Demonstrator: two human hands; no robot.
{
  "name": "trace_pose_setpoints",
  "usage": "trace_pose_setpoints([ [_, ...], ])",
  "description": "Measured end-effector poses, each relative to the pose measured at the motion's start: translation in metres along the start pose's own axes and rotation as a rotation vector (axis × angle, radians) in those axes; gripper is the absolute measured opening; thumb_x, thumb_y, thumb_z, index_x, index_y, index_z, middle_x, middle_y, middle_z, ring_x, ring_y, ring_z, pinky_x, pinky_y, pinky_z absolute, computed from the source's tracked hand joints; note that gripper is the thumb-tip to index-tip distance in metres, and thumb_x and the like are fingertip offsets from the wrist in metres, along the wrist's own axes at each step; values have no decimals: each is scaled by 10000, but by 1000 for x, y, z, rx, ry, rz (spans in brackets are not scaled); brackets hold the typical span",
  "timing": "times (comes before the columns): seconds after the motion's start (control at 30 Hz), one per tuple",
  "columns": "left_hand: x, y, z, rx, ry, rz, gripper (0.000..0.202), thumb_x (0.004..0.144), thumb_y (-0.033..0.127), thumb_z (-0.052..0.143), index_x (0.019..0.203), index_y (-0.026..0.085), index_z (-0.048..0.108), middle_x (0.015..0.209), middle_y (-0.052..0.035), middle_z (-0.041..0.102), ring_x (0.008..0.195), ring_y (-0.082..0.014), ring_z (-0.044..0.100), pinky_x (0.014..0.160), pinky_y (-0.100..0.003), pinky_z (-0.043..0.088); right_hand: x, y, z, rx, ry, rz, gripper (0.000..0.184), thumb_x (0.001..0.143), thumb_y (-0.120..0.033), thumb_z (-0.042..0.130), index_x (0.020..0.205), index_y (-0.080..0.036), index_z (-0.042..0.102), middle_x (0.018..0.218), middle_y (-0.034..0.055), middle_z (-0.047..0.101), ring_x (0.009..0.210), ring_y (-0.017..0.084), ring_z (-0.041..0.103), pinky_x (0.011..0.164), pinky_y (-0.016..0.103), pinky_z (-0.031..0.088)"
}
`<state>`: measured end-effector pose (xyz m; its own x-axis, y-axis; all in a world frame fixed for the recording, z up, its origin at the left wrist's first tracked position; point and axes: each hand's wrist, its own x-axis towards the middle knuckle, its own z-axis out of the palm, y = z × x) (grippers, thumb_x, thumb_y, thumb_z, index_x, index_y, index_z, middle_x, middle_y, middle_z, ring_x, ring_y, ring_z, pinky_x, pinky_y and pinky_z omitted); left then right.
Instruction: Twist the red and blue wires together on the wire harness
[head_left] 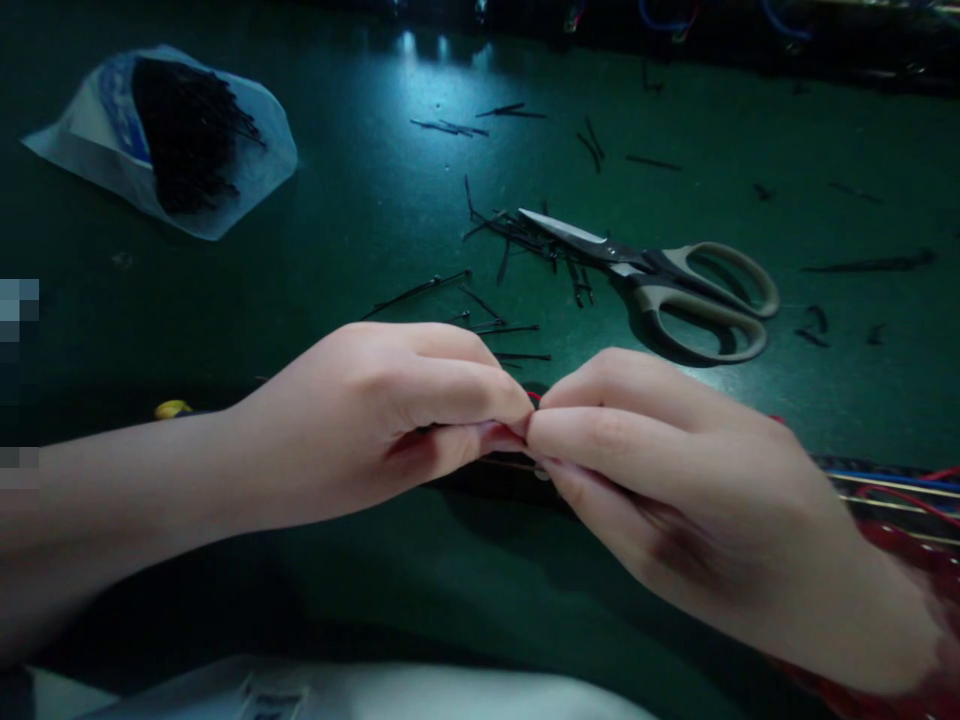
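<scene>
My left hand (375, 420) and my right hand (675, 480) meet fingertip to fingertip low in the middle of the view, both pinched on a bundle of coloured wires (892, 490) that runs off to the right under my right wrist. A bit of red shows between the fingertips. The part of the wire bundle between my hands is mostly hidden. Grey-handled scissors (675, 285) lie just beyond my right hand, blades pointing left.
The green table (360, 220) carries several cut black cable ties (510, 235) scattered around the scissors. A clear plastic bag of black cable ties (180, 135) lies at the far left. A small yellow object (172, 408) sits by my left forearm.
</scene>
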<state>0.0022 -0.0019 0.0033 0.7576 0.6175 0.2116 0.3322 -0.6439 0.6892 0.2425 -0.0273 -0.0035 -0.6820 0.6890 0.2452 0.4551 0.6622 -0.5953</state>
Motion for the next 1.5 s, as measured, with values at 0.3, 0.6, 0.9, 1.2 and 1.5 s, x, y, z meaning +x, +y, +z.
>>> trace_pose_setpoints([
  [0.3,-1,-3,1,15,-30,7,202,985,39,617,1045,186,743,1026,37,755,933,-2,684,834,-18,481,0,2,1,-10,-13,-6,193,981,-50,554,943,-202,666,895,28,675,786,157,577,645,307,476],
  [0.6,2,-2,3,20,-4,12,160,983,55,632,1032,156,746,980,16,762,893,-27,689,800,-54,499,-2,1,1,-27,1,0,204,975,-38,552,927,-210,652,890,23,676,781,152,580,636,295,481],
  [0.9,1,-2,2,18,-23,-2,177,1000,55,594,1030,160,733,992,10,764,891,-31,689,796,-65,503,-2,0,1,-14,0,12,207,974,-29,554,928,-210,644,906,23,676,800,149,583,650,294,490],
  [1.2,1,-3,1,4,-38,-10,194,985,46,608,1052,166,744,993,18,762,892,-26,690,804,-60,502,-2,1,1,2,-4,4,195,988,-35,548,955,-194,656,923,23,668,819,149,573,664,298,482],
  [1.5,2,-1,0,5,-58,-20,203,974,49,607,1026,180,753,987,14,764,884,-42,698,779,-85,518,-1,0,-1,21,-30,-9,187,992,-45,577,952,-213,650,915,14,681,824,150,577,687,290,501],
])
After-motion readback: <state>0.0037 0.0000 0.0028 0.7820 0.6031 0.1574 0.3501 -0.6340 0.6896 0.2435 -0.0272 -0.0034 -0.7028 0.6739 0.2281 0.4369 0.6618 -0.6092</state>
